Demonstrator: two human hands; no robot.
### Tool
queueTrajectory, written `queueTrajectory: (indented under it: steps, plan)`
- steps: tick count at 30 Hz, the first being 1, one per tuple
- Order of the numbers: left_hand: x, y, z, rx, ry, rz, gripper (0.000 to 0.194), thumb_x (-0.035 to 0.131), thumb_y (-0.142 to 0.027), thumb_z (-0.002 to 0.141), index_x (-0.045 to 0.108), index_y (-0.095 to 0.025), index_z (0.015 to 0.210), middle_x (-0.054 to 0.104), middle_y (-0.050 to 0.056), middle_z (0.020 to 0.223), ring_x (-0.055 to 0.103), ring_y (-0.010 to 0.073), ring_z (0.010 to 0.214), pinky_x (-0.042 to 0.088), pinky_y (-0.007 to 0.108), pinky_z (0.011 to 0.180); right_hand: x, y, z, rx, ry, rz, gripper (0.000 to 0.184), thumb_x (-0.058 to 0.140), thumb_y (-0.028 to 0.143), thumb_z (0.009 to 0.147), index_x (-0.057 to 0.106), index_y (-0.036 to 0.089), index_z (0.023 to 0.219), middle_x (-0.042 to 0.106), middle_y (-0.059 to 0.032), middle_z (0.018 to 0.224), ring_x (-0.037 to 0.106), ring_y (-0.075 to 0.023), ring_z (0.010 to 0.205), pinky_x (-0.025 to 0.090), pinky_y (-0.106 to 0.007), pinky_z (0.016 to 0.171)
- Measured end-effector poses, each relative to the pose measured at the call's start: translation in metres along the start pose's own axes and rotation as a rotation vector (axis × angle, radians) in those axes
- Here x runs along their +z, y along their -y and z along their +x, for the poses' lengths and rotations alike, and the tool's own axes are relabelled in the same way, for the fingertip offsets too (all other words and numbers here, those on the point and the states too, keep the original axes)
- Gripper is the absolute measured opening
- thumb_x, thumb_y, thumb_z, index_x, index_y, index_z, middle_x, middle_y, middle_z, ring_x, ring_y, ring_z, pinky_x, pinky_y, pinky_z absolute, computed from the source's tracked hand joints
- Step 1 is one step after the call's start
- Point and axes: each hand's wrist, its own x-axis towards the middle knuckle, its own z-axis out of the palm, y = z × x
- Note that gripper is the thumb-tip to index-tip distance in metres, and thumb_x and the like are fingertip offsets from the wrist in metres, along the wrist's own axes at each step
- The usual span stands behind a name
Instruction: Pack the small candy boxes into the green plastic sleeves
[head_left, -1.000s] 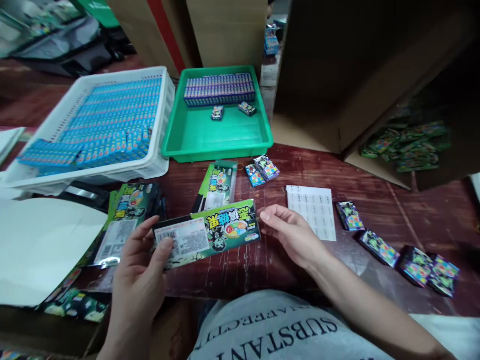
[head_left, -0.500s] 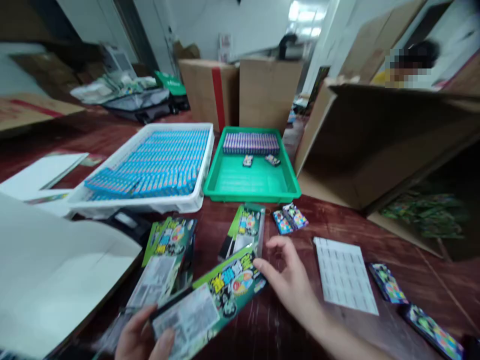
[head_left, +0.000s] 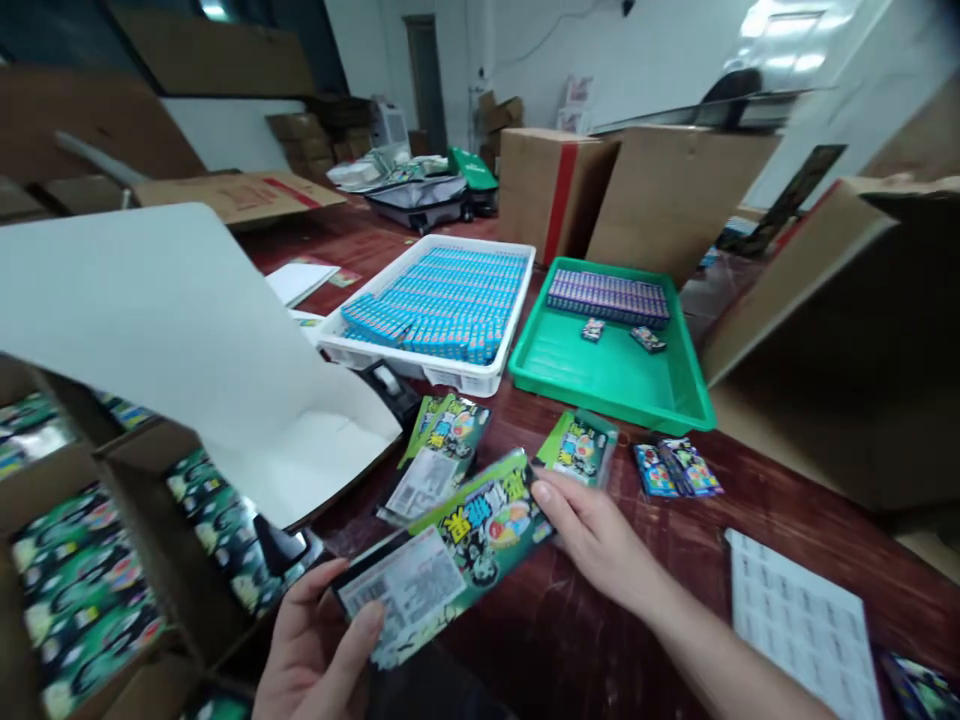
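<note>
A green and black printed packet [head_left: 480, 545] with a white label panel is held tilted in front of me. My left hand [head_left: 322, 640] grips its lower left end, thumb on top. At the upper right end, my right hand [head_left: 592, 540] pinches its edge between thumb and fingers. Behind the packet lie more such packets [head_left: 442, 455] in a small stack on the table. Another packet [head_left: 581, 445] lies just beyond my right hand. Two small colourful sachets [head_left: 679, 468] rest side by side to its right.
A white crate [head_left: 480, 378] holds rows of blue boxes; a green tray [head_left: 600, 385] holds purple boxes. At left, a divided carton [head_left: 180, 560] contains green packets beneath a raised white sheet [head_left: 150, 310]. A label sheet [head_left: 802, 620] and large carton [head_left: 810, 330] stand right.
The view has swung left, bringing the divided carton into sight. My right hand has closed on the packet's upper right end; the left hand keeps its grip.
</note>
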Motion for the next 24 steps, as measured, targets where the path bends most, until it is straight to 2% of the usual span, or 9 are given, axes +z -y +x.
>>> queueTrajectory:
  steps: [3, 6, 9, 11, 13, 17, 20, 22, 24]
  plan:
    - [0.002, 0.004, 0.004, 0.101, -0.035, 0.029, 0.056, 0.093, -0.044, 0.067, 0.06, -0.03, 0.11, 0.069, 0.001, 0.115, 0.067, 0.021, 0.104, 0.059, 0.03, 0.086, -0.002, 0.014, 0.066, -0.146, 0.037, -0.095, 0.043, 0.057, 0.049, 0.1, 0.058, 0.025, 0.136, 0.066, -0.0038, 0.1, 0.062, -0.0222, 0.093, 0.05, -0.036, 0.088]
    - [0.01, 0.012, 0.022, 0.163, -0.127, 0.039, 0.059, 0.093, -0.042, 0.065, 0.059, -0.027, 0.11, 0.059, 0.004, 0.134, 0.055, 0.0206, 0.127, 0.05, 0.027, 0.098, 0.0, 0.014, 0.143, -0.114, 0.139, -0.224, 0.041, 0.056, 0.042, 0.1, 0.057, 0.019, 0.133, 0.067, -0.0039, 0.103, 0.061, -0.0189, 0.097, 0.049, -0.033, 0.091]
    - [0.022, 0.017, 0.038, -0.079, -0.163, -0.008, 0.071, 0.092, -0.048, 0.066, 0.053, -0.028, 0.121, 0.056, 0.007, 0.138, 0.056, 0.0233, 0.126, 0.05, 0.032, 0.091, 0.008, 0.001, 0.2, 0.008, 0.266, -0.279, 0.03, 0.068, 0.037, 0.091, 0.067, 0.016, 0.112, 0.071, -0.0043, 0.098, 0.063, -0.0204, 0.096, 0.051, -0.034, 0.09]
    - [0.029, 0.018, 0.04, -0.234, -0.121, -0.029, 0.074, 0.087, -0.054, 0.07, 0.049, -0.03, 0.128, 0.054, 0.008, 0.143, 0.056, 0.0255, 0.125, 0.049, 0.035, 0.084, 0.016, -0.009, 0.219, 0.092, 0.369, -0.291, 0.033, 0.082, 0.038, 0.079, 0.071, 0.016, 0.101, 0.073, -0.0047, 0.091, 0.066, -0.0225, 0.088, 0.054, -0.036, 0.086]
    - [0.034, 0.017, 0.037, -0.289, -0.119, -0.012, 0.076, 0.083, -0.057, 0.074, 0.044, -0.035, 0.135, 0.049, 0.007, 0.152, 0.053, 0.0264, 0.13, 0.048, 0.035, 0.08, 0.022, -0.016, 0.225, 0.162, 0.458, -0.284, 0.039, 0.088, 0.041, 0.071, 0.074, 0.017, 0.099, 0.075, -0.0064, 0.092, 0.069, -0.0247, 0.086, 0.055, -0.038, 0.085]
    - [0.033, 0.015, 0.024, -0.323, -0.206, 0.054, 0.081, 0.082, -0.054, 0.078, 0.038, -0.042, 0.145, 0.044, 0.003, 0.159, 0.048, 0.0256, 0.137, 0.051, 0.033, 0.076, 0.028, -0.018, 0.21, 0.228, 0.556, -0.235, 0.045, 0.086, 0.05, 0.072, 0.076, 0.022, 0.105, 0.077, -0.0076, 0.105, 0.072, -0.0271, 0.095, 0.056, -0.039, 0.089]
    - [0.026, 0.016, 0.015, -0.345, -0.193, 0.004, 0.095, 0.086, -0.046, 0.076, 0.031, -0.047, 0.153, 0.056, 0.004, 0.149, 0.063, 0.0247, 0.123, 0.059, 0.034, 0.078, 0.027, -0.017, 0.182, 0.258, 0.646, -0.216, 0.049, 0.086, 0.054, 0.07, 0.076, 0.023, 0.106, 0.077, -0.0079, 0.108, 0.072, -0.0285, 0.098, 0.057, -0.039, 0.089]
    - [0.019, 0.016, 0.01, -0.358, -0.205, -0.028, 0.1, 0.089, -0.036, 0.074, 0.031, -0.048, 0.155, 0.064, 0.004, 0.139, 0.072, 0.0244, 0.108, 0.062, 0.036, 0.08, 0.024, -0.021, 0.157, 0.258, 0.682, -0.203, 0.064, 0.086, 0.059, 0.069, 0.072, 0.024, 0.12, 0.073, -0.0086, 0.121, 0.069, -0.0293, 0.109, 0.056, -0.039, 0.095]
    - [0.012, 0.016, 0.006, -0.389, -0.226, -0.012, 0.095, 0.088, -0.029, 0.074, 0.038, -0.046, 0.153, 0.069, 0.005, 0.131, 0.076, 0.0253, 0.098, 0.064, 0.038, 0.079, 0.019, -0.028, 0.129, 0.241, 0.689, -0.202, 0.082, 0.086, 0.063, 0.068, 0.061, 0.025, 0.138, 0.065, -0.0101, 0.138, 0.064, -0.0303, 0.122, 0.052, -0.041, 0.104]
